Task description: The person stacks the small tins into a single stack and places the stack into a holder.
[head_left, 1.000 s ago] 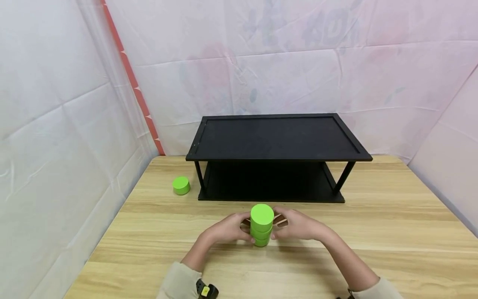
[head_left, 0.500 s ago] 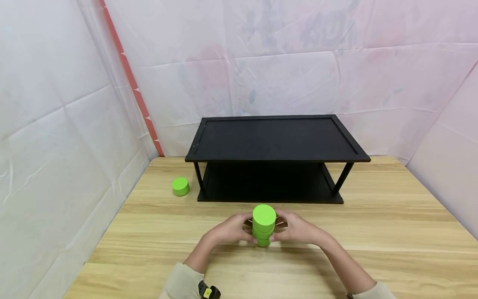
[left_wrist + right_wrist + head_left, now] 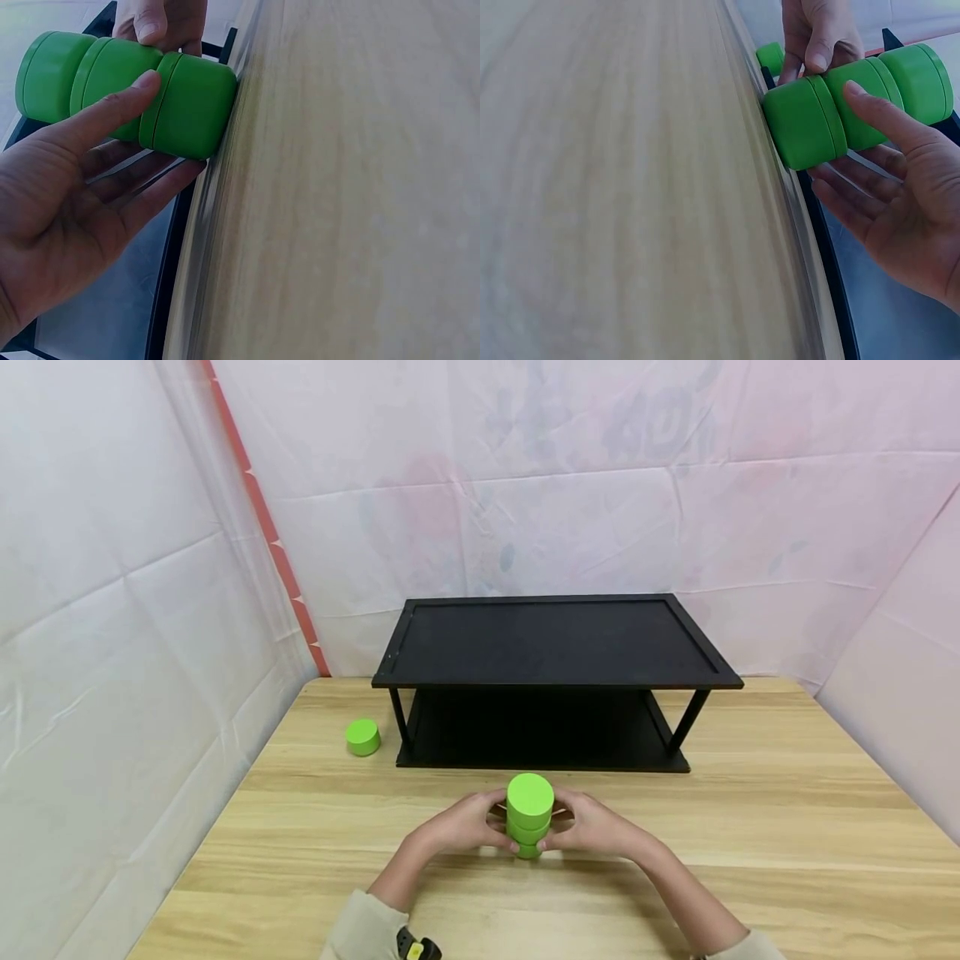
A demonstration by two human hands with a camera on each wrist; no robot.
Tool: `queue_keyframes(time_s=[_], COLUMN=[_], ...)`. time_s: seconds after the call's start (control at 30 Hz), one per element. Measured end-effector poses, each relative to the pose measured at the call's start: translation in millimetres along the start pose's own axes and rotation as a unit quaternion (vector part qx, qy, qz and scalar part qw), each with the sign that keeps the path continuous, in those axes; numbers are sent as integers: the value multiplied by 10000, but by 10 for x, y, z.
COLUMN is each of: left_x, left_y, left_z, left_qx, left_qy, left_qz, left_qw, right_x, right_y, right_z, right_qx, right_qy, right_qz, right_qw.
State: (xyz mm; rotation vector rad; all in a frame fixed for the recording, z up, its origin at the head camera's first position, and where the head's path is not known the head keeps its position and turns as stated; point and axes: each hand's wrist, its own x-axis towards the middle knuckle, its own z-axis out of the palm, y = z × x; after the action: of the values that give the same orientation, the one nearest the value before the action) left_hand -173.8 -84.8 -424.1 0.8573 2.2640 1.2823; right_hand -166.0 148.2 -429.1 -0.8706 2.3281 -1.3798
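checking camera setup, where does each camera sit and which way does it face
Head: on the head, facing forward and down: black shelf, green stack, left hand, right hand.
Left wrist: worn there, faces stack; left hand near, right beyond.
Right wrist: worn there, faces stack; right hand near, left beyond.
Wrist views share stack and table.

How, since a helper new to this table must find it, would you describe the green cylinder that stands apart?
On the wooden table, find the black two-tier rack. Left of its front left leg sits a short, round green cylinder. It stands alone, whereas the stack of green cylinders in front of the rack is three high.
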Motion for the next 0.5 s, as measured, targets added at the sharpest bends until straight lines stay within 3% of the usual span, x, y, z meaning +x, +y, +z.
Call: queue_keyframes(time_s=[0.5], left_x=[11], left_y=[-2], left_z=[4], left_qx=[249], left_qy=[25], left_qz=[58], left_qw=[9997], right_x=[-5], right_y=[-12], right_z=[4], right_qx=[-74], right_qy=[-21], right_qz=[17], right_qw=[10000])
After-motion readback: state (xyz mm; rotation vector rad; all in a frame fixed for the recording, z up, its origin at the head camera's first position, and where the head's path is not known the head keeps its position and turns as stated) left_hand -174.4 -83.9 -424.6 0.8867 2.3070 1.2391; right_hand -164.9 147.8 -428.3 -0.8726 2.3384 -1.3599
